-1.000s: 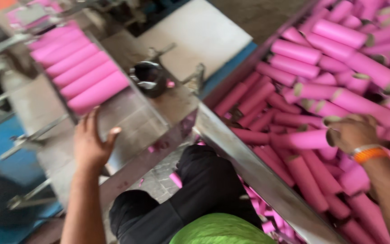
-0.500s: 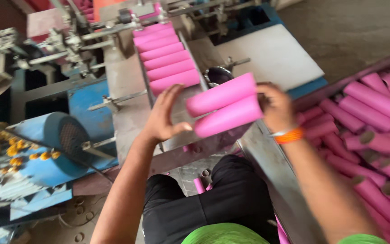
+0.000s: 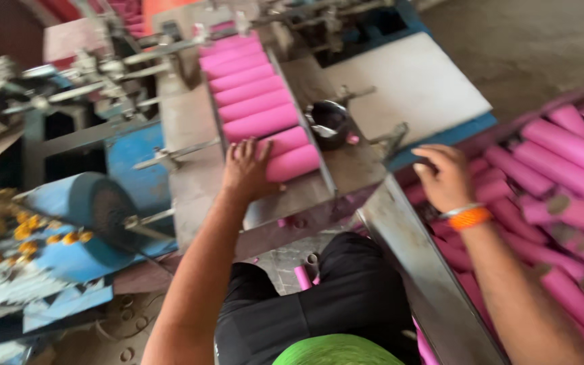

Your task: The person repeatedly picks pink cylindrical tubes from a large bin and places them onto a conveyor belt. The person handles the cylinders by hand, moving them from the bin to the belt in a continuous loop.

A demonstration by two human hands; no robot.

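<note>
Since half a second earlier, the two pink tubes both hands were carrying had landed in the chute, and the right hand had swung back over to the bin.

Going left to right: a blue motor housing (image 3: pixel 86 203) sat at the far left with some blurry yellow bits beside it, too smeared to make out. Next came the grey metal machine frame (image 3: pixel 190 128) with its rods and levers. The sloped chute (image 3: pixel 292 196) held a row of pink tubes (image 3: pixel 255 94) lying crosswise, stacked one after another up the slope. The left hand (image 3: pixel 245 169) lay flat with fingers spread, pressed against the end of the lowest tubes, not gripping anything. A small dark metal cup (image 3: pixel 329 122) stood just right of the chute, next to a pale flat worktop (image 3: pixel 414 84) with a blue edge.

The right hand (image 3: pixel 447 176), with an orange wristband, hovered loosely open over the bin's edge, holding nothing. The bin (image 3: pixel 407 250) was full of loose pink tubes (image 3: pixel 562 145). Bare concrete floor showed top right.
</note>
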